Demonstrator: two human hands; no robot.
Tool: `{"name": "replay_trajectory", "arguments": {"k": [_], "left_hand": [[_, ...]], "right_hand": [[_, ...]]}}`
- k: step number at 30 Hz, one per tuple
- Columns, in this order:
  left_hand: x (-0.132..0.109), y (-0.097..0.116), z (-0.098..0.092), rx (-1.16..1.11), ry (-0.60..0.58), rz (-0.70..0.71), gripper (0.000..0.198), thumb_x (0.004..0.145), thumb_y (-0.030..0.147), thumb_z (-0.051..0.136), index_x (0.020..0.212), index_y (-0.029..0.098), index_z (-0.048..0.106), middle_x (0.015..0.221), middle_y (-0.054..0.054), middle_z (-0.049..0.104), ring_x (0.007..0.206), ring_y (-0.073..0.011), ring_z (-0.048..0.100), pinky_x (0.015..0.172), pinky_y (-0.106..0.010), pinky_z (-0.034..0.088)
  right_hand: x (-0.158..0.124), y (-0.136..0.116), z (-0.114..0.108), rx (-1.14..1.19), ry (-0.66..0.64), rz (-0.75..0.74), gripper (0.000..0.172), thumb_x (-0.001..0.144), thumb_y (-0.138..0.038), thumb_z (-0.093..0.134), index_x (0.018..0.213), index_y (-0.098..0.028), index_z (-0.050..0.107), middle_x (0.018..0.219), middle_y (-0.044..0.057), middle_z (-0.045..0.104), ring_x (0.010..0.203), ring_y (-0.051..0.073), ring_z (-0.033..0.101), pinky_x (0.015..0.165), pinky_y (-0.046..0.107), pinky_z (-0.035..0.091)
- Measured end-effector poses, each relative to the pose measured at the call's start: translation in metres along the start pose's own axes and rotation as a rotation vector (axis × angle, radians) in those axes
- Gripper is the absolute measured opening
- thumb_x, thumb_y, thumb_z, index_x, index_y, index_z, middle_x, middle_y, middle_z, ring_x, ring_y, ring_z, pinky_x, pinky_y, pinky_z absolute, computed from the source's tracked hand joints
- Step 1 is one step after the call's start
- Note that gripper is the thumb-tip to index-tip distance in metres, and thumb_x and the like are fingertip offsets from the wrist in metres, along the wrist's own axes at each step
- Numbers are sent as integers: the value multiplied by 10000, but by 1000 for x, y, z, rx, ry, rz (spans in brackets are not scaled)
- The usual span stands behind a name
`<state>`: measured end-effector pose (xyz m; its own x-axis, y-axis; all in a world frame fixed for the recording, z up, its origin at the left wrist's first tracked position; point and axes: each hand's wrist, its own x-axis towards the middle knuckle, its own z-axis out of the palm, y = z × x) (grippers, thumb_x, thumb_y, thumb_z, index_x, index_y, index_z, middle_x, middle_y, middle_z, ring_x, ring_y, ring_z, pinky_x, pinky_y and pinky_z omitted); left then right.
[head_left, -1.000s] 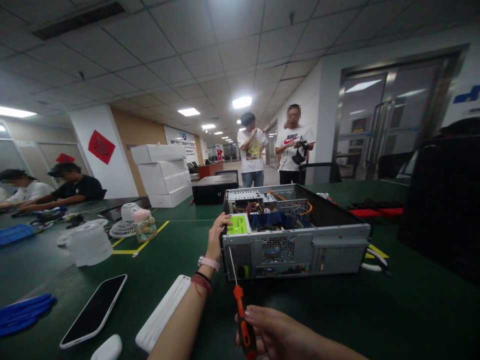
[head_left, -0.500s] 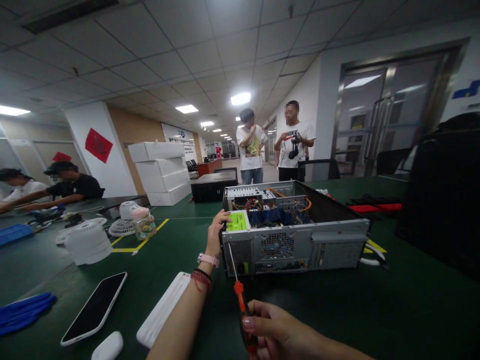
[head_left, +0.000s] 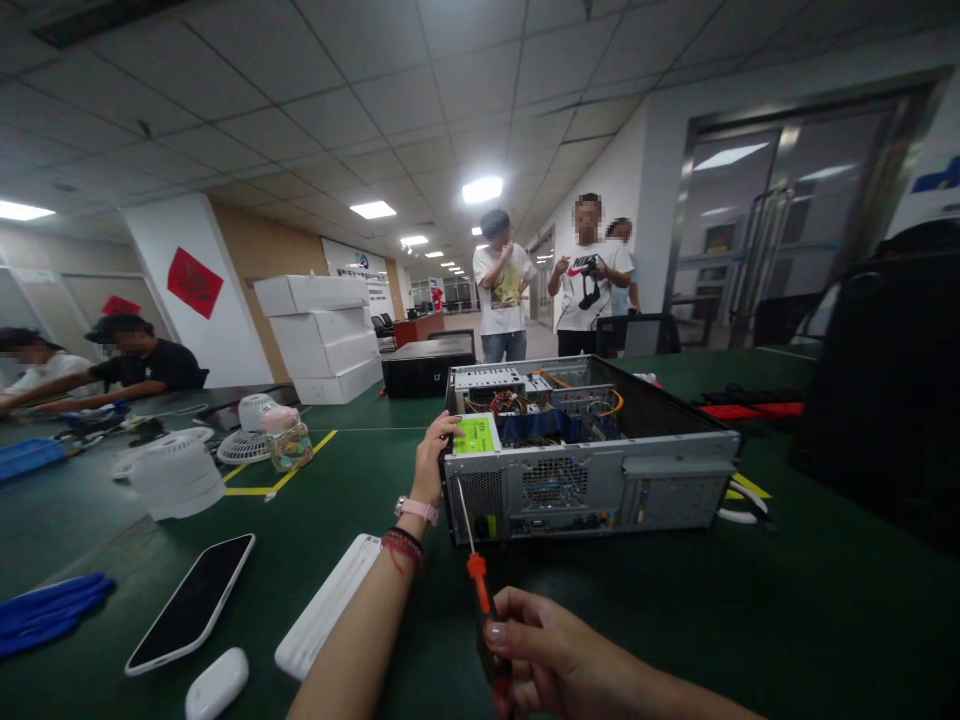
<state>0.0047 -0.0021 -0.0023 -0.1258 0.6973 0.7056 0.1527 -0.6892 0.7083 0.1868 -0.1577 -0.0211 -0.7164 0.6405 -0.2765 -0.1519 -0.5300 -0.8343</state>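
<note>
An opened computer case (head_left: 675, 460) lies on its side on the green table, its metal rear panel facing me. Inside its left corner sits a power supply with a bright green label (head_left: 475, 435). My left hand (head_left: 435, 450) grips that corner, fingers curled over the top edge beside the label. Wrapped around the red and black handle of a screwdriver (head_left: 478, 568) is my right hand (head_left: 536, 640). The screwdriver's thin shaft points up and away, its tip at the rear panel's upper left, near the power supply grille. Whether the tip sits in a screw is too small to tell.
Left of my forearm lie a white slab-shaped device (head_left: 330, 605), a phone (head_left: 193, 602), a white earbud case (head_left: 217, 684) and blue gloves (head_left: 52, 612). White boxes (head_left: 322, 340) are stacked behind. A black case (head_left: 877, 400) stands at right. Several people are nearby.
The view has tilted slightly, so the table things sit a little higher. Both hands keep their holds, the screwdriver tip still at the panel. Another person shows more behind the standing pair.
</note>
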Motion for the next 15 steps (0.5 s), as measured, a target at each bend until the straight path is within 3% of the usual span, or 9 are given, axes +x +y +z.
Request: {"name": "replay_trajectory", "arguments": {"k": [4, 7, 11, 15], "left_hand": [[0, 0, 0, -4, 1, -3, 264, 762, 259, 371, 739, 165, 617, 1079, -83, 645, 1263, -259, 425, 1084, -403, 275], [0, -1, 0, 2, 2, -4, 267, 765, 246, 364, 738, 168, 618, 1085, -77, 646, 1266, -254, 424, 1082, -404, 284], [1, -2, -1, -5, -2, 11, 270, 768, 249, 365, 741, 165, 620, 1084, -78, 647, 1263, -253, 428, 1084, -413, 284], [1, -1, 0, -18, 0, 7, 260, 765, 253, 377, 741, 163, 619, 1079, -81, 649, 1259, -256, 432, 1087, -417, 280]], "right_hand": [[-3, -5, 2, -12, -17, 9, 466, 628, -378, 742, 937, -158, 472, 802, 17, 632, 508, 54, 532, 513, 204, 336], [-5, -10, 4, -57, -15, 11, 485, 653, -384, 722, 1016, -137, 516, 760, 27, 640, 471, 35, 446, 477, 202, 273], [-6, -12, 5, -68, 1, 23, 359, 651, -365, 720, 880, -153, 541, 645, -26, 574, 467, 33, 406, 470, 201, 250], [-4, -11, 3, -61, -6, 33, 345, 639, -352, 731, 835, -166, 516, 640, -44, 552, 451, 25, 372, 459, 199, 233]]}}
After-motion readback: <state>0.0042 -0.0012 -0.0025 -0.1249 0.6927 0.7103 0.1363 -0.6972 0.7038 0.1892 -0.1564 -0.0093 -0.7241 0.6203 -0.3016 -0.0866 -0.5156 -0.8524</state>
